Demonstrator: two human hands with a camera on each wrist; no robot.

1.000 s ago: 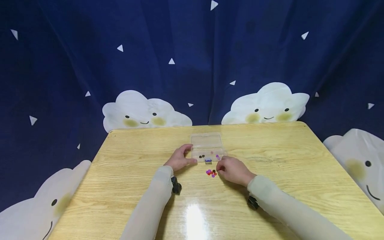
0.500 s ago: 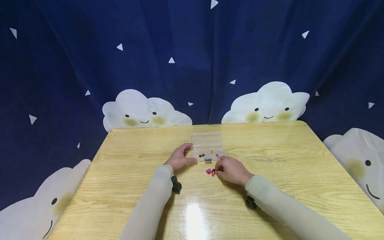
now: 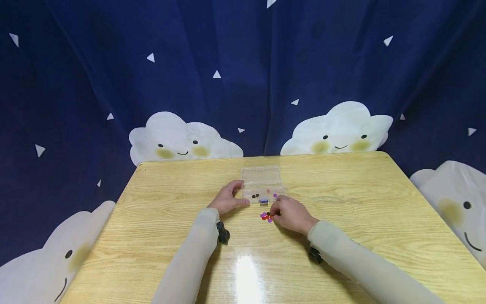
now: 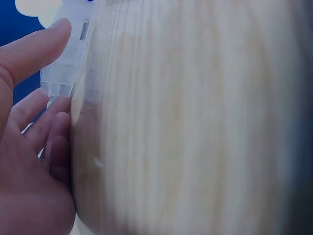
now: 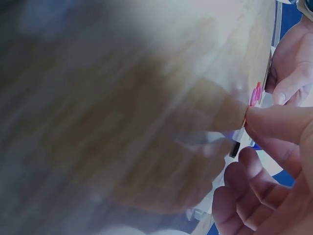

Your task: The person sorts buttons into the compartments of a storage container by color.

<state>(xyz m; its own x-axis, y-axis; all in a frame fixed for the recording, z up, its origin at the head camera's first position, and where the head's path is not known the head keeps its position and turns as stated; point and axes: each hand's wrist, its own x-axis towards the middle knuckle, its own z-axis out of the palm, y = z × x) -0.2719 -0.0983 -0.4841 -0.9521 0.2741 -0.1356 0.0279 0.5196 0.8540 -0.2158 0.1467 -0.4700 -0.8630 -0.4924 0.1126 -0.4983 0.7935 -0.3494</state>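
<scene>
A clear plastic box (image 3: 260, 175) lies with its lid folded back. My left hand (image 3: 227, 199) touches its left end, thumb stretched along the front corner and fingers at the side; in the left wrist view the fingers (image 4: 55, 125) are loosely bent. Before the box is a small pile of red, purple and black beads (image 3: 264, 215). My right hand (image 3: 291, 215) bends over the pile's right side, thumb and index finger pinching a red bead (image 3: 271, 217), mostly covered by the fingertips. Its other fingers (image 5: 252, 161) curl loosely near a black bead (image 5: 234, 149).
Inside the box, black beads (image 3: 254, 196) lie at the left, with a pink bead (image 3: 268, 191) and a purple bead (image 3: 275, 195) farther right. A blue-marked latch (image 3: 263, 202) sticks out in front. Behind the wooden table (image 3: 182, 177) hangs a dark blue curtain (image 3: 243, 50).
My right hand has shifted a little left, its fingertips coming from beside the pile onto its right edge. My left hand stays at the box.
</scene>
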